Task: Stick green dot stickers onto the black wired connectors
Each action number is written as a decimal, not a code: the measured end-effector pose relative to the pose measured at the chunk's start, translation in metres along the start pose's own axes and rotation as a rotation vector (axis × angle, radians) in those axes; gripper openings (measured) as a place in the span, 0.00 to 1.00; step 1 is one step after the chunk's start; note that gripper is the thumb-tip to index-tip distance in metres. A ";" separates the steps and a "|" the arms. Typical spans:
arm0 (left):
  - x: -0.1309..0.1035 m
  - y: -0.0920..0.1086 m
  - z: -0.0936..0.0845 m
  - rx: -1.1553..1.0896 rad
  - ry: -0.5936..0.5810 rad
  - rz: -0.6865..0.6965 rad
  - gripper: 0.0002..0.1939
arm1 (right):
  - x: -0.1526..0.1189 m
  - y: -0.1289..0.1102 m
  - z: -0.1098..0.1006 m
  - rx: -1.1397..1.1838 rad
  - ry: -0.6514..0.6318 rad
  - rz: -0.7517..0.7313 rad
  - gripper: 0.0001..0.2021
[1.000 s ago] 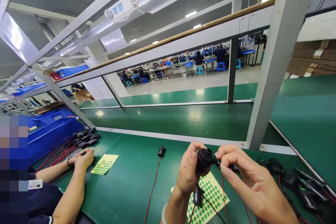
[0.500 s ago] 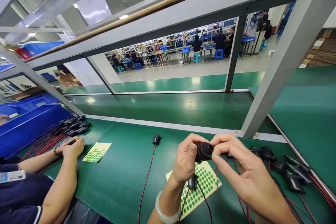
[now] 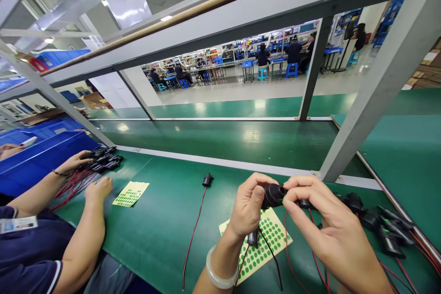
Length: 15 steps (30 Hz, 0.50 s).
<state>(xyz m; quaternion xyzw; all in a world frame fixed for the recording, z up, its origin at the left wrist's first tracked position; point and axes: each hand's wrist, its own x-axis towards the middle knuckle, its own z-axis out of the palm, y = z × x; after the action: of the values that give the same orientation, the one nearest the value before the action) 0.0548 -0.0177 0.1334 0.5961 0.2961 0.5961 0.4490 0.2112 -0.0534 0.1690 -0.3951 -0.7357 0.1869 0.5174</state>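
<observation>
A black cylindrical connector is gripped by my left hand, its narrow open end facing right. My right hand pinches at that end with thumb and fingertips; a small green bit shows there. Beneath my hands lies a yellow sheet of green round stickers, partly covered by my left wrist. A small black cylinder with wires hangs over the sheet, below my left hand. Left of my hands, another black connector stands on the green table with a red wire trailing toward me.
Black connectors with red wires are heaped at the right. On the left, a co-worker's hand touches another heap beside a blue bin. A second sticker sheet lies nearby. A grey metal post rises at the right.
The co-worker's hands have moved apart, one reaching to the heap. My hands keep their hold on the connector, slightly farther right in view.
</observation>
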 end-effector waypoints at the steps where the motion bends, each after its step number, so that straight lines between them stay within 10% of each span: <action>1: 0.000 0.000 0.000 0.004 0.003 -0.004 0.26 | 0.000 0.000 -0.001 0.002 0.002 -0.004 0.04; 15: 0.003 0.005 0.002 0.021 0.000 0.013 0.27 | 0.002 -0.003 0.001 -0.093 0.033 -0.067 0.04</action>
<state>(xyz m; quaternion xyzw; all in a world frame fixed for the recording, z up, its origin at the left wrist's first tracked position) 0.0565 -0.0178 0.1391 0.6027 0.2984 0.5958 0.4391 0.2088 -0.0537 0.1724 -0.3971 -0.7479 0.1285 0.5162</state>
